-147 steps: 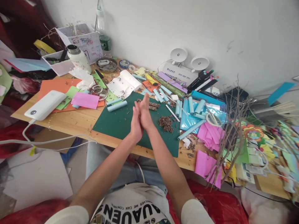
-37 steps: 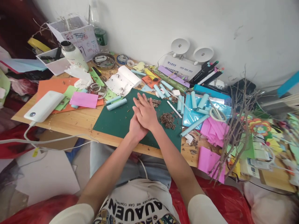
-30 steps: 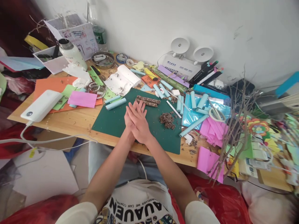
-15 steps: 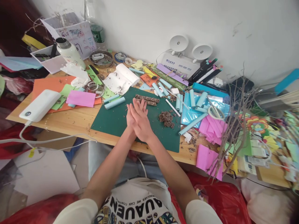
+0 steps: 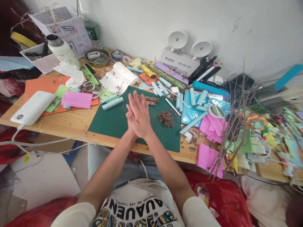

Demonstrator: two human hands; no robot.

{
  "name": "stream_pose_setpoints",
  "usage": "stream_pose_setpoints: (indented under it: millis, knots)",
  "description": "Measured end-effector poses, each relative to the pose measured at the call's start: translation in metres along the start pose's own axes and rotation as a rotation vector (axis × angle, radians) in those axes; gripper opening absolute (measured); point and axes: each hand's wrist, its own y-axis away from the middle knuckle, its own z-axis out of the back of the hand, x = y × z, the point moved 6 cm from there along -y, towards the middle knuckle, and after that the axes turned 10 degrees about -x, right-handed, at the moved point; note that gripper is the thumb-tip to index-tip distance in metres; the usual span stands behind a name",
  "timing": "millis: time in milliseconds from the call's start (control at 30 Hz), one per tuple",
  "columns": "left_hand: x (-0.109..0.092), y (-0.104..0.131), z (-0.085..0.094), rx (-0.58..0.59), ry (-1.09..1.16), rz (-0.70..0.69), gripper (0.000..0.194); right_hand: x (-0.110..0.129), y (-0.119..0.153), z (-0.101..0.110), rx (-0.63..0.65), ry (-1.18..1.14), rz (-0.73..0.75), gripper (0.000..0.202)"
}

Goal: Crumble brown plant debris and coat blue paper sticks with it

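Note:
My left hand (image 5: 131, 118) and my right hand (image 5: 142, 119) are pressed palm to palm above the green cutting mat (image 5: 107, 121), fingers stretched out. The right one covers much of the left. Nothing shows between the palms, though their inner faces are hidden. Just beyond the fingertips lie brown, crumb-coated rolls (image 5: 152, 100), partly covered by the hands. To the right sits a loose pile of brown shreds (image 5: 166, 119). A thin white stick (image 5: 173, 107) rests near the mat's right edge. Blue paper tubes (image 5: 113, 103) lie at its left side.
More blue tubes, scissors (image 5: 216, 111) and pink paper (image 5: 214, 127) crowd the right, beside upright bare twigs (image 5: 239, 126). A white power bank (image 5: 32, 107) with a cable lies left. Behind stand an open bottle (image 5: 63, 52) and a two-headed white lamp (image 5: 178, 40).
My pressed hands have tilted upward, with the fingers straighter and slightly more apart. The camera view has shifted a little, moving the table leftward in the picture.

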Motion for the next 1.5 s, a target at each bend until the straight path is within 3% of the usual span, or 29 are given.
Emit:
stream_pose_setpoints:
  millis: [133,333,400,500,567,667,733,867,967,1033,1067,1167,1233,1400,1500]
  knots:
    - [-0.016,0.005,-0.008,0.163,0.042,0.001,0.062,-0.007,-0.006,0.004,-0.015,-0.008,-0.063,0.058]
    - [-0.022,0.001,0.002,0.041,0.059,-0.134,0.054,0.016,-0.001,0.003,0.055,-0.06,0.042,0.067]
    - [-0.018,0.006,-0.003,0.13,0.058,-0.144,0.054,0.013,-0.005,0.004,0.044,-0.036,0.009,0.065]
    - [-0.012,0.014,-0.009,0.25,0.04,-0.043,0.06,0.006,-0.004,0.007,0.038,-0.031,-0.038,0.061]
    - [-0.012,0.017,-0.008,0.204,0.055,-0.044,0.061,0.011,0.001,0.01,0.044,-0.022,-0.002,0.064]
    - [-0.015,0.02,-0.004,0.088,0.122,-0.174,0.057,0.025,0.004,0.015,0.047,0.044,0.089,0.073]
    - [-0.013,0.022,-0.007,0.121,0.122,-0.167,0.056,0.026,0.0,0.018,0.023,0.099,0.109,0.074]
    - [-0.012,0.023,-0.017,0.265,0.038,-0.008,0.063,0.013,-0.005,0.02,-0.012,0.126,0.069,0.065]
    - [-0.013,0.021,-0.015,0.219,0.026,-0.014,0.069,0.013,0.002,0.018,-0.008,0.104,0.069,0.068]
    - [-0.017,0.021,-0.008,0.11,0.098,-0.167,0.063,0.018,0.005,0.017,-0.001,0.126,0.09,0.073]
    - [-0.015,0.021,-0.006,0.088,0.105,-0.171,0.06,0.019,0.004,0.018,0.001,0.145,0.098,0.076]
    - [-0.002,0.024,-0.01,0.155,0.053,0.004,0.06,0.015,-0.001,0.02,-0.004,0.173,0.098,0.075]
    - [-0.003,0.025,-0.013,0.166,0.041,0.034,0.063,0.014,-0.002,0.02,-0.01,0.153,0.1,0.073]
    - [-0.018,0.027,-0.016,0.048,0.108,-0.185,0.06,0.028,-0.003,0.018,0.02,0.163,0.182,0.078]
    - [-0.013,0.027,-0.02,0.123,0.061,-0.028,0.06,0.022,-0.007,0.022,-0.008,0.194,0.111,0.076]
